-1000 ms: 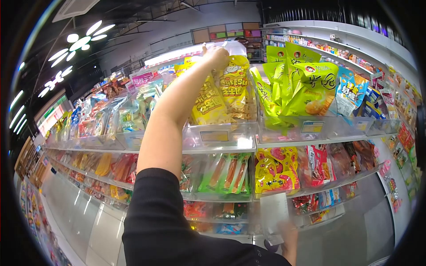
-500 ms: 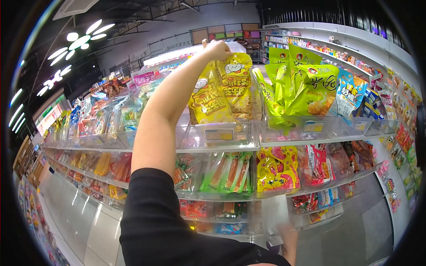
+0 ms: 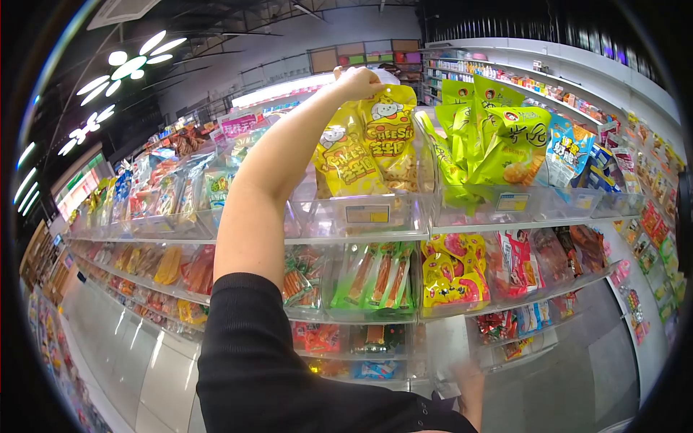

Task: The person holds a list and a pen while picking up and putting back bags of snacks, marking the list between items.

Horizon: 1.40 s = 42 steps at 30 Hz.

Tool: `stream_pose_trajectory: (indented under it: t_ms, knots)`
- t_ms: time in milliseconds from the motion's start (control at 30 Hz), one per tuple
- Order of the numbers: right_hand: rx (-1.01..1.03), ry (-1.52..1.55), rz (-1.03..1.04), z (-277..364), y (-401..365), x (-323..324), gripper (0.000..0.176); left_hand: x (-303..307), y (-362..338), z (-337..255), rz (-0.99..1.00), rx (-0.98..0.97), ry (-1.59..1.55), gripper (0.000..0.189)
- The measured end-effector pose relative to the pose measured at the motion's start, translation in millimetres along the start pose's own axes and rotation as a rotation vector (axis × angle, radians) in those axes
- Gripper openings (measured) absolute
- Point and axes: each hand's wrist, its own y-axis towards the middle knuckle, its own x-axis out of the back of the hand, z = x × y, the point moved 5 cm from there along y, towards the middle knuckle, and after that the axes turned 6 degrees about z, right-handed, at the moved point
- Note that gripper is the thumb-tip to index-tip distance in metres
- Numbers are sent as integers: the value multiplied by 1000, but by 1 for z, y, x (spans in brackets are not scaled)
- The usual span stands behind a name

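Observation:
My left hand is raised over the top shelf, its fingers closed at the upper edge of a yellow cheese snack bag. A second yellow bag leans beside it on the left, in the same clear bin. Low on the right, my right hand is blurred and holds a white sheet in front of the lower shelves. Its fingertips are not sharp.
Bright green bags stand in the bin to the right, with a blue bag beyond them. Lower shelves hold green-wrapped sticks and yellow-pink packets. More packaged snacks line the shelf to the left.
My left hand and the yellow bag under it have shifted slightly right. The shelves have also shifted a little in the view. My right hand remains low with the white sheet.

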Motion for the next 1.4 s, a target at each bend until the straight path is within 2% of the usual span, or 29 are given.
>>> stream_pose_trajectory:
  t_ms: [100,200,233,300,400,500,633,767,867,1000,1267,1400]
  knots:
    - [26,-11,1,-4,-1,0,15,-5,-2,-1,-146,-65,-15,53]
    - [-9,-115,-16,17,-12,-8,14,-29,-27,-27,-289,-46,48,84]
    - [-34,-162,-30,25,-19,-11,13,-44,-39,-39,-163,-46,88,91]
    - [-21,-72,-40,20,-27,-10,13,-60,-71,-58,69,-47,187,107]
    - [-17,-20,-26,5,-25,-13,13,-77,-120,-84,95,-106,197,96]
    - [-53,-70,-16,7,-28,-19,12,-127,-124,-72,417,-204,264,71]
    - [-85,-50,13,-1,-32,-27,12,-119,-143,-64,574,-503,437,48]
    - [-122,-31,29,-5,-27,-39,12,-109,-157,-42,553,-598,598,30]
    - [-102,-70,53,-13,-21,-42,12,-109,-161,-28,401,-651,455,30]
    - [-75,-56,54,1,-23,-52,13,-124,-154,-20,338,-507,509,29]
    - [-101,-124,126,1,-20,-47,13,-123,-153,-24,277,-448,487,22]
    - [-13,-94,121,22,-26,-63,13,-120,-154,-28,283,-435,541,22]
